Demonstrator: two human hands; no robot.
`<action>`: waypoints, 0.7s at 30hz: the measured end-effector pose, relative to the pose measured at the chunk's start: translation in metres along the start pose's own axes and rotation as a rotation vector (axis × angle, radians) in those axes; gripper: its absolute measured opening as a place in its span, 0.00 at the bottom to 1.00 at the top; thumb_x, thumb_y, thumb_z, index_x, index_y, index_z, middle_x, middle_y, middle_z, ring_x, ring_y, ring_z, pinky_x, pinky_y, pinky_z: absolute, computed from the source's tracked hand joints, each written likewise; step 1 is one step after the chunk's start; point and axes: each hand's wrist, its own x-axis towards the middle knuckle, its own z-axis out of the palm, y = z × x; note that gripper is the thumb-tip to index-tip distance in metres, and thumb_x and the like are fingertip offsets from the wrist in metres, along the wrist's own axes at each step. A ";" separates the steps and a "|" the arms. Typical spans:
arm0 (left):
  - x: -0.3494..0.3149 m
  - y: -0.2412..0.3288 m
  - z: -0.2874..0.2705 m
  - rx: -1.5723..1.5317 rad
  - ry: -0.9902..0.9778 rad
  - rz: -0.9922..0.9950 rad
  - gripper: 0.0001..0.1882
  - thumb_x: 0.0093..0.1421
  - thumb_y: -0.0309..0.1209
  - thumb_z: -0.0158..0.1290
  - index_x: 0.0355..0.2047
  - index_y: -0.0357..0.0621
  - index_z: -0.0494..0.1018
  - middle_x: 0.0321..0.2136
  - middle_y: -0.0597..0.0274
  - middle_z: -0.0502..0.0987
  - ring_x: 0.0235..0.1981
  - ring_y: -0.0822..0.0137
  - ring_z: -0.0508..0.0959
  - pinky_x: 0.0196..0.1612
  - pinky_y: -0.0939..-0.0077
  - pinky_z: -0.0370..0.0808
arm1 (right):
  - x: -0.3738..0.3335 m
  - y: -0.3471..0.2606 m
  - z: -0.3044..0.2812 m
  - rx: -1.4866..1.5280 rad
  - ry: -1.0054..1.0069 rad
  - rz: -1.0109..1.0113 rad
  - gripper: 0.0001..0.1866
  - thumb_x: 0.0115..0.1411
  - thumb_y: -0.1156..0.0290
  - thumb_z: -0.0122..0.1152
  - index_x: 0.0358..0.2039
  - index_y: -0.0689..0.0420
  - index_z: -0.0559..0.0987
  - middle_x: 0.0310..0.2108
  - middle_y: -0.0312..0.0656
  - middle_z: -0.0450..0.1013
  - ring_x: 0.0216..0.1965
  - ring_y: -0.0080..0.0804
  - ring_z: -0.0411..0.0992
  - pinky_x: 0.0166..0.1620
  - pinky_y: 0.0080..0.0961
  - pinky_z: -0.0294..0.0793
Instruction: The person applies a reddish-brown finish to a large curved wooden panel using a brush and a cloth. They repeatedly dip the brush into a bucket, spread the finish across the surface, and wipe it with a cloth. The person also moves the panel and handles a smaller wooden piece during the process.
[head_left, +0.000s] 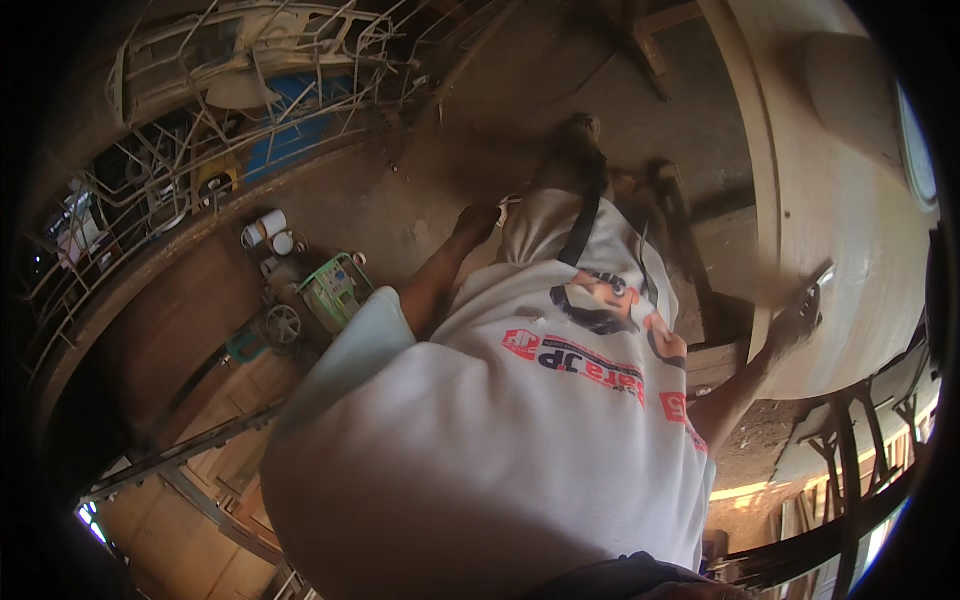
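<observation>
My right hand [797, 316] is at the edge of a large pale wooden panel [850, 255] on the right. Its fingers are closed around a small, narrow object [823, 274] with a light end, whose kind I cannot make out. Beside the hip of my white printed shirt [480, 420], my left hand [478, 222] hangs low. Its fingers are curled, with a small whitish thing [507, 207] at their tips, too blurred to name.
A green-framed machine [338, 288] stands on the floor at left, near white containers [265, 228] and a spoked wheel [283, 324]. Tangled metal frames [290, 90] fill the upper left. Dark metal frames [850, 450] stand at lower right. A wooden leg or beam [690, 230] lies near my feet.
</observation>
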 end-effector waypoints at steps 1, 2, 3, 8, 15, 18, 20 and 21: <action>-0.005 -0.008 0.008 0.224 -0.051 0.009 0.16 0.69 0.38 0.48 0.36 0.43 0.82 0.36 0.46 0.82 0.40 0.48 0.83 0.45 0.55 0.77 | 0.004 -0.001 -0.002 -0.015 -0.064 -0.017 0.25 0.68 0.55 0.57 0.61 0.53 0.77 0.44 0.46 0.81 0.51 0.40 0.75 0.54 0.41 0.74; -0.014 -0.015 0.017 0.131 -0.085 -0.071 0.15 0.69 0.36 0.48 0.35 0.43 0.82 0.36 0.45 0.82 0.41 0.47 0.83 0.45 0.54 0.77 | 0.008 0.005 -0.002 -0.062 -0.040 -0.082 0.24 0.67 0.56 0.59 0.60 0.52 0.78 0.44 0.45 0.82 0.50 0.40 0.75 0.54 0.41 0.74; -0.023 -0.003 0.015 0.038 -0.115 -0.145 0.15 0.68 0.35 0.47 0.35 0.43 0.82 0.36 0.45 0.82 0.42 0.47 0.83 0.45 0.53 0.78 | 0.011 0.010 0.002 -0.082 0.018 -0.092 0.24 0.67 0.57 0.59 0.60 0.53 0.78 0.43 0.44 0.82 0.50 0.41 0.76 0.54 0.41 0.74; -0.045 -0.014 0.046 -0.041 -0.171 -0.085 0.14 0.67 0.36 0.48 0.38 0.47 0.83 0.39 0.47 0.82 0.44 0.47 0.82 0.46 0.54 0.78 | 0.023 0.013 0.003 -0.257 0.121 -0.337 0.23 0.68 0.60 0.58 0.59 0.56 0.77 0.43 0.44 0.83 0.48 0.42 0.77 0.55 0.42 0.75; -0.053 -0.023 0.099 -0.162 -0.164 -0.167 0.14 0.67 0.36 0.48 0.41 0.50 0.84 0.41 0.49 0.83 0.44 0.48 0.82 0.46 0.54 0.80 | 0.040 -0.004 -0.001 -0.327 0.047 -0.356 0.20 0.70 0.58 0.51 0.56 0.49 0.80 0.42 0.39 0.79 0.46 0.38 0.73 0.51 0.38 0.75; -0.034 -0.060 0.154 0.012 -0.093 -0.080 0.13 0.67 0.35 0.47 0.37 0.46 0.82 0.37 0.48 0.82 0.42 0.49 0.82 0.44 0.53 0.80 | 0.048 -0.012 -0.012 -0.374 0.077 -0.151 0.22 0.70 0.57 0.49 0.61 0.43 0.78 0.49 0.46 0.77 0.52 0.40 0.74 0.55 0.42 0.73; -0.010 -0.078 0.175 0.072 0.005 -0.043 0.14 0.67 0.32 0.46 0.32 0.39 0.80 0.33 0.46 0.80 0.39 0.49 0.82 0.42 0.52 0.80 | 0.026 -0.043 -0.013 -0.336 -0.051 -0.062 0.23 0.69 0.60 0.51 0.63 0.48 0.77 0.49 0.49 0.76 0.47 0.40 0.75 0.53 0.43 0.74; 0.003 -0.085 0.184 0.019 0.020 -0.096 0.13 0.67 0.32 0.47 0.34 0.40 0.79 0.35 0.46 0.80 0.40 0.47 0.81 0.44 0.51 0.79 | 0.039 -0.023 -0.010 -0.364 0.009 -0.147 0.23 0.69 0.62 0.50 0.62 0.49 0.77 0.48 0.50 0.77 0.46 0.40 0.75 0.52 0.41 0.75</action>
